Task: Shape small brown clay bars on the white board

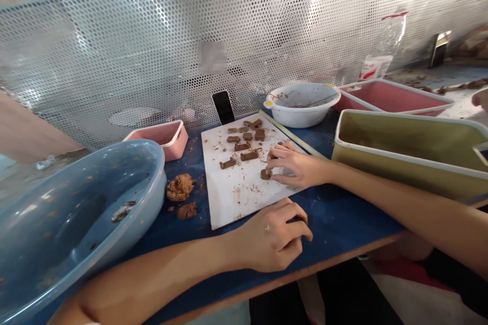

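Note:
My right hand (290, 164) reaches over a white board (224, 208), its thumb and fingers closed on a small brown clay piece (265, 174) at the board's right side. Several shaped brown clay pieces (249, 155) lie in loose rows beside it, some like short bars with thicker ends. Nearer to me, my left hand (277, 234) rests palm down by the front edge of the table, fingers loosely bent and a little apart, with nothing visible in them. Left of the board sit a rough brown clay lump (180, 187) and a smaller flat chunk (187, 210).
A large blue basin (152, 203) stands at left, a small pink bin (177, 142) behind it. A phone (223, 107) leans on the perforated metal screen (160, 35). At right are a white basin (301, 116), a pink bin (396, 95), a green bin (404, 172) and a plastic bottle (385, 43).

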Demonstrator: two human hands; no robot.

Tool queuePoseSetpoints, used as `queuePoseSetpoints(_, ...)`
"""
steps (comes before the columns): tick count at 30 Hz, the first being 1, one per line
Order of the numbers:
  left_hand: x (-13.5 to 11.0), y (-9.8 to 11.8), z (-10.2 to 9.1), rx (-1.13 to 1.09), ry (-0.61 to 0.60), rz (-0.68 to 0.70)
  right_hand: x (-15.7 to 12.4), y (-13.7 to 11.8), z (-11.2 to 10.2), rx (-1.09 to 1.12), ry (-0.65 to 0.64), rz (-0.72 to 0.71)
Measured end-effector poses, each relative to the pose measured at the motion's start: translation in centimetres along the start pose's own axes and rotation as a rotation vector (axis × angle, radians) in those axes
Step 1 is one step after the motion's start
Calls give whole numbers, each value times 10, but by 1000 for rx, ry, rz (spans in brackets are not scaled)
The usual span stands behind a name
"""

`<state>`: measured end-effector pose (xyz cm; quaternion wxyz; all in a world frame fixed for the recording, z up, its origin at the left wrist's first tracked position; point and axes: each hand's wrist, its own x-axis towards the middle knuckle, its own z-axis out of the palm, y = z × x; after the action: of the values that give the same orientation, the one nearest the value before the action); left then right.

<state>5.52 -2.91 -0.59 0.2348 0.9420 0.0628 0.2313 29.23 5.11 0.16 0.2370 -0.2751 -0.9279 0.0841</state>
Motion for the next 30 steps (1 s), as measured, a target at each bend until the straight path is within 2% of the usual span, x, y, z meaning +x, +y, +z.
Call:
queuePoseSetpoints(6,0,0,-1,7,16,20,0,0,-1,-44,-14,-9)
queuePoseSetpoints(14,0,0,0,12,8,4,-1,-1,0,66,-6,14)
queuePoseSetpoints(23,2,1,-1,13,52,45,-3,4,-1,-68,-17,-29)
queuePoseSetpoints(30,2,0,0,7,55,51,-3,3,-2,-56,-15,-15)
